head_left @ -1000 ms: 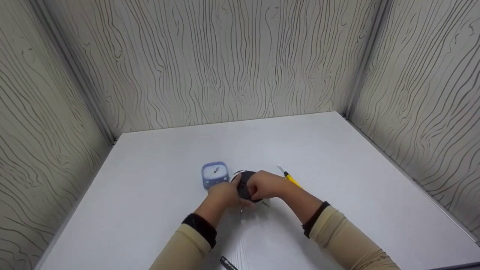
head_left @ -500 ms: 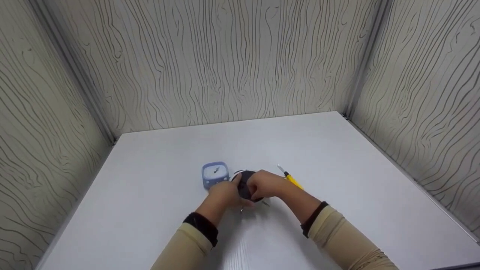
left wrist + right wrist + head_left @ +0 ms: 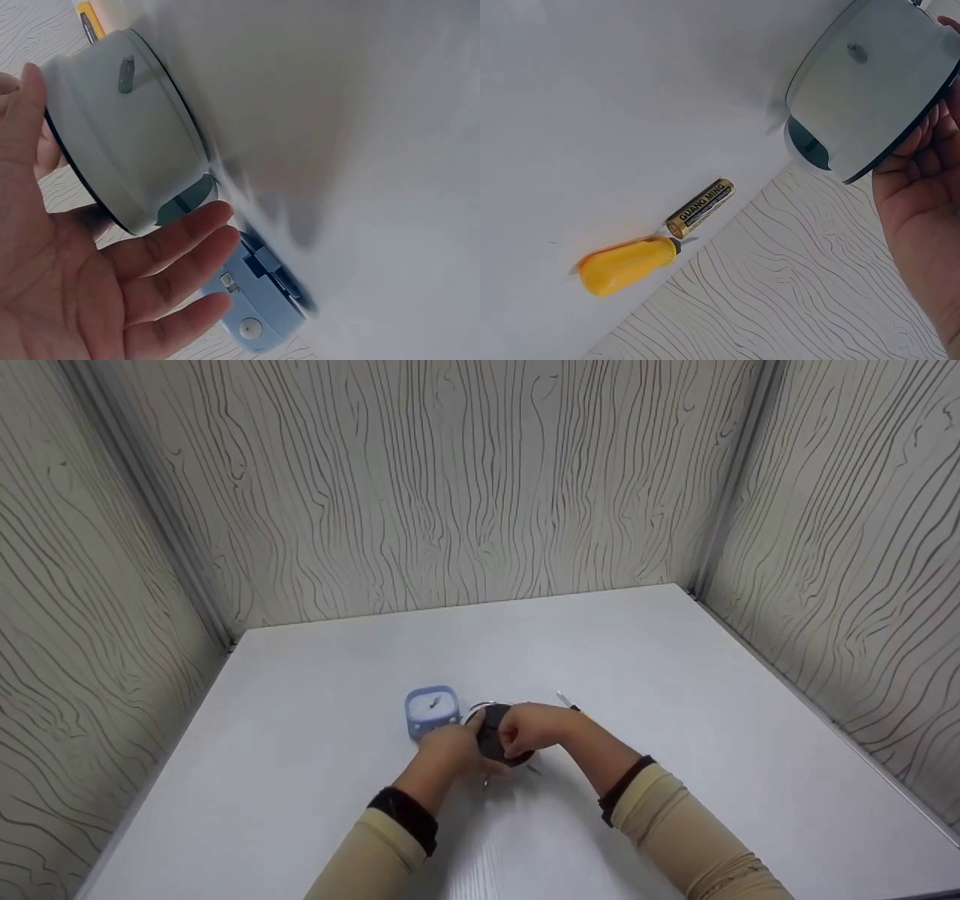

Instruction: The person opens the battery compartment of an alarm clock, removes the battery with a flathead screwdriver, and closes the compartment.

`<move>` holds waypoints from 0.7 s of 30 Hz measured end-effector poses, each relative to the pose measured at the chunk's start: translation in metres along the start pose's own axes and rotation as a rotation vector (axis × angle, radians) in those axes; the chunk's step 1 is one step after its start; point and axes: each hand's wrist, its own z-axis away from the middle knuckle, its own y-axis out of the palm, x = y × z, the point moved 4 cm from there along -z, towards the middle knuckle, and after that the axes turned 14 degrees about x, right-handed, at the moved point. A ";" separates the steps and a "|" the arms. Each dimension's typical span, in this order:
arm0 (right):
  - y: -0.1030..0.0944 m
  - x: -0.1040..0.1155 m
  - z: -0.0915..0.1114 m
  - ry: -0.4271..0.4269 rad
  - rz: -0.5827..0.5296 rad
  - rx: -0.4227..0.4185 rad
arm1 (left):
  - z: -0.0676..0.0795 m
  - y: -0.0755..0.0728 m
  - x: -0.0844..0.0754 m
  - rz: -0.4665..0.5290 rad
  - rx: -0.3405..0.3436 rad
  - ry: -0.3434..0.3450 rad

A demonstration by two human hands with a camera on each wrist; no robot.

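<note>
A round alarm clock (image 3: 491, 729) with a whitish case, dark back and thin metal legs lies face down on the white table. My left hand (image 3: 450, 748) holds its left side, thumb over the back's rim; in the left wrist view the other visible fingers reach out loosely beside the case. My right hand (image 3: 534, 727) is bent over the dark back, its curled fingers pinching there; the exact part between the fingertips is hidden. The case (image 3: 877, 82) also shows a peg and a teal bell-like dome. A blue square clock (image 3: 433, 705) touches the left hand's knuckles in the head view.
To the right, a yellow-handled screwdriver (image 3: 626, 264) lies partly under the right forearm in the head view. A gold battery (image 3: 701, 208) lies beside its tip end. Wood-patterned panels (image 3: 465, 487) wall in the white table (image 3: 315, 690) at back and sides.
Both hands stay at the round clock with only slight movement. The right forearm now covers more of the screwdriver's yellow handle. A dark stick-like thing at the bottom edge has left the head view.
</note>
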 end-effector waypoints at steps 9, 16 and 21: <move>-0.001 0.002 -0.001 0.057 -0.007 -0.026 | -0.002 0.002 0.000 0.034 0.003 0.011; 0.000 0.004 -0.001 0.082 -0.030 -0.003 | 0.002 0.002 0.001 0.085 0.018 -0.007; 0.001 0.007 -0.001 0.068 -0.029 -0.010 | 0.002 0.002 0.002 0.075 -0.012 0.020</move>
